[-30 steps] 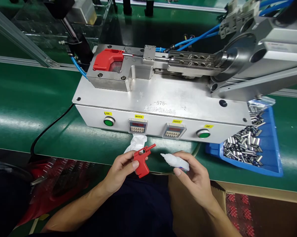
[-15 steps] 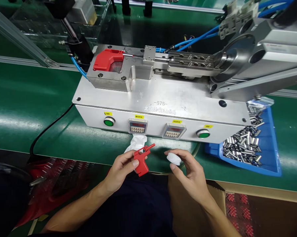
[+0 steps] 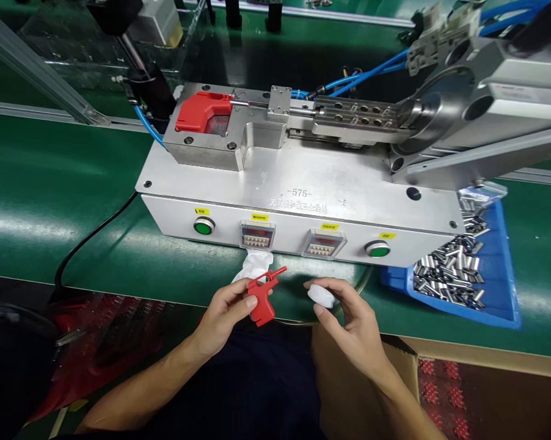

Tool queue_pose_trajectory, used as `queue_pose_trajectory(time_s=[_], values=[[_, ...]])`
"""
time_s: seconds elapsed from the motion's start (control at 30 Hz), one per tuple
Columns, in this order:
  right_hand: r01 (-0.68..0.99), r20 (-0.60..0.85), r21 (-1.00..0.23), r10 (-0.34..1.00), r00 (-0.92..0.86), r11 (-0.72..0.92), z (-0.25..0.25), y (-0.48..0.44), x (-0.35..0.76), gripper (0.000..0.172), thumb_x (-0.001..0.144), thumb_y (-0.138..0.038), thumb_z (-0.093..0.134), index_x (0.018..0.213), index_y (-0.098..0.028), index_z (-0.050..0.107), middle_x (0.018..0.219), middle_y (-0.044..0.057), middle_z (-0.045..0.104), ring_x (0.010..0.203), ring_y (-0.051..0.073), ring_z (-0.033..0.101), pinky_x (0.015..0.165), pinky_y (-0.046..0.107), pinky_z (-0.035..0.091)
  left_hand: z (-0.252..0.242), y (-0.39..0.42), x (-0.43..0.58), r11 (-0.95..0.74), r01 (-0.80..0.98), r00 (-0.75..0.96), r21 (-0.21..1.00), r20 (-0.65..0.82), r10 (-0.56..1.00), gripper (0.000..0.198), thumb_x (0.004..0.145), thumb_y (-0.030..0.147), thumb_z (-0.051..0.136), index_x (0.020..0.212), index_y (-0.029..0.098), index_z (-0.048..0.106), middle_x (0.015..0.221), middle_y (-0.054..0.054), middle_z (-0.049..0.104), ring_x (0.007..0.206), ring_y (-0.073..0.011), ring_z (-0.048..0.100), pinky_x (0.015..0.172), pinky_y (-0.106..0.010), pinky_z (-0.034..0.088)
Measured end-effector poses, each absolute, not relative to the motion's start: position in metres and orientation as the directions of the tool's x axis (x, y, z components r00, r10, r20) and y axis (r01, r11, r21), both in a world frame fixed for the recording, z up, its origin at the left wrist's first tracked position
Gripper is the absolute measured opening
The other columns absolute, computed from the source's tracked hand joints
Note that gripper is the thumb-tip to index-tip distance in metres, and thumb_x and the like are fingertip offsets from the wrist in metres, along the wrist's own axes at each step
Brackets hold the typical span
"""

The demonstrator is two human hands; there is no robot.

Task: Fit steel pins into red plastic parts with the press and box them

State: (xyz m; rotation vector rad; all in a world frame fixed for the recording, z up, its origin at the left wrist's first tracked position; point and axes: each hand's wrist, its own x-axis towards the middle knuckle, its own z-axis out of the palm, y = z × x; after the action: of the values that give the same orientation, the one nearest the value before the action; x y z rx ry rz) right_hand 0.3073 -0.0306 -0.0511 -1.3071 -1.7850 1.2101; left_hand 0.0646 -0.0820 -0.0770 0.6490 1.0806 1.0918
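Note:
My left hand is closed around a red plastic pistol-shaped part, thumb on its near side. The part's thin barrel points up and to the right. My right hand curls around a small white round piece, which looks like a cap, with the thumb and index finger at its edge. A crumpled white cloth or tissue lies just beyond my left hand. Behind both hands stands a metal press machine. Another red plastic part sits in its fixture, with a metal rod meeting its right end.
Green buttons and timer displays line the machine's front. A blue bin of short metal tubes stands at right. Below it, a cardboard box holds red pieces. A black cable runs down at left.
Both hands keep almost the same pose and hold. The white piece has tilted slightly or shifted a little left; the whole view has moved very slightly.

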Motion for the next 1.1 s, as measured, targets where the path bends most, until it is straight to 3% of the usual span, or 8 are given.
queue_pose_trajectory(time_s=[0.77, 1.1], values=[[0.421, -0.04, -0.9, 0.942, -0.333, 0.11, -0.0531, -0.029, 0.3057, 0.021, 0.094, -0.023, 0.064, 0.114, -0.027, 0.07, 0.105, 0.004, 0.076, 0.094, 0.022, 0.072, 0.086, 0.031, 0.057, -0.0831, -0.0829, 0.065, 0.388, -0.374, 0.058, 0.842, -0.396, 0.916, 0.037, 0.09, 0.052, 0.079, 0.103, 0.017, 0.083, 0.08, -0.004, 0.064, 0.071, -0.0147, 0.052, 0.068, -0.024, 0.047], [0.415, -0.058, -0.905, 0.941, -0.334, 0.092, -0.0521, -0.0286, 0.3047, 0.021, 0.094, -0.022, 0.063, 0.113, -0.027, 0.071, 0.106, 0.004, 0.076, 0.094, 0.022, 0.072, 0.088, 0.032, 0.058, -0.0838, -0.0833, 0.064, 0.396, -0.386, 0.066, 0.833, -0.403, 0.913, 0.036, 0.091, 0.051, 0.078, 0.107, 0.018, 0.083, 0.082, -0.005, 0.069, 0.069, -0.0151, 0.054, 0.068, -0.025, 0.049]])
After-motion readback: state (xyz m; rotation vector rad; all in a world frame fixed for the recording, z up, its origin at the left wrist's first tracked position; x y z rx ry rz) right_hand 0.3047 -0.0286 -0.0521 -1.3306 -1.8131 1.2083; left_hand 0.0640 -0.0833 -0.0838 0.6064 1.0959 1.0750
